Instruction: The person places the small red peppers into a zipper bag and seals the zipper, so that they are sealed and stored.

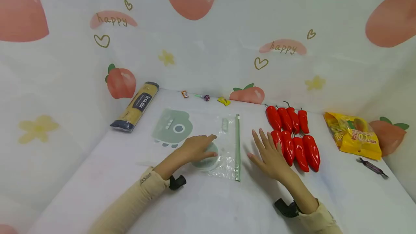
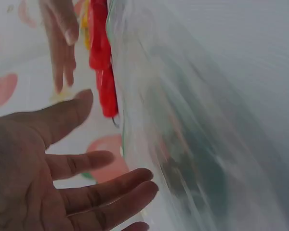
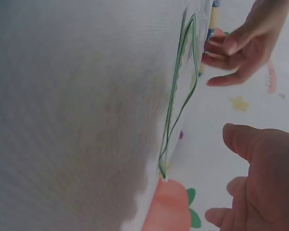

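Note:
A clear zip bag (image 1: 227, 158) with a green cartoon dinosaur print lies on the white table, its green zip edge facing right. In the right wrist view, the two green strips of the bag's mouth (image 3: 172, 96) stand apart. Above the printed part hovers my left hand (image 1: 193, 149), fingers loosely extended and holding nothing. My right hand (image 1: 271, 158) is spread just right of the zip edge, also holding nothing. Close to it, several glossy red chili peppers (image 1: 312, 152) lie in two rows; the hand partly covers the nearest ones in the head view.
A pack of spaghetti (image 1: 138, 107) lies at the back left. Along the back are a small wrapped candy (image 1: 184, 94), a lollipop (image 1: 206, 98) and a yellow-wrapped candy (image 1: 224, 101). On the right lie a yellow snack bag (image 1: 355, 138) and a dark twist-wrapped candy (image 1: 372, 168).

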Demonstrator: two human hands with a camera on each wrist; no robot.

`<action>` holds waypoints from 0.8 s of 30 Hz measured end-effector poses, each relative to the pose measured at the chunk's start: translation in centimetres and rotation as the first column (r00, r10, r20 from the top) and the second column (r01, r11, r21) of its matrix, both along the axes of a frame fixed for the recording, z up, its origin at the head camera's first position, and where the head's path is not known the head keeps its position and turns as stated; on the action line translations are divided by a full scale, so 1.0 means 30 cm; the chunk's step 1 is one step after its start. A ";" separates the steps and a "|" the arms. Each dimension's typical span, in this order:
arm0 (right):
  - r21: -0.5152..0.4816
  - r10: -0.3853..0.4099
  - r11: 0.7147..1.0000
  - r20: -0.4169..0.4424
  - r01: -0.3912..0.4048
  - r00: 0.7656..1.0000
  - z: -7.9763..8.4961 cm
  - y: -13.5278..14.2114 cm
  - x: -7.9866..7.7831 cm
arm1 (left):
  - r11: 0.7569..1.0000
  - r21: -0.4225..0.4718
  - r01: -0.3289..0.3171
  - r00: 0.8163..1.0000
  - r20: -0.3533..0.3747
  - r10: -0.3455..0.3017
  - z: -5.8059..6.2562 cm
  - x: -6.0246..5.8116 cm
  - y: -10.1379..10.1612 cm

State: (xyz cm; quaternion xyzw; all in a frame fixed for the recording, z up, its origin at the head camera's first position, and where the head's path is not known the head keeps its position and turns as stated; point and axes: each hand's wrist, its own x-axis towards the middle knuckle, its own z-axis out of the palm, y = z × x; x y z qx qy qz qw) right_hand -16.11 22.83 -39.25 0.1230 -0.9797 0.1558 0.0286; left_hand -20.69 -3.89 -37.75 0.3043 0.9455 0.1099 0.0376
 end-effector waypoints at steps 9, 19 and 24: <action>-0.014 0.015 1.000 0.041 -0.014 0.999 -0.003 0.010 -0.008 | 1.000 -0.011 -0.021 0.997 0.078 0.022 -0.046 -0.051 0.235; 0.005 0.057 0.998 0.107 -0.058 0.993 0.009 -0.008 -0.028 | 0.998 0.058 0.001 0.991 0.134 -0.009 -0.061 -0.097 0.223; 0.029 0.052 0.998 0.161 -0.057 0.986 0.004 -0.029 -0.072 | 0.978 0.190 0.085 0.989 0.100 -0.106 -0.091 -0.155 0.220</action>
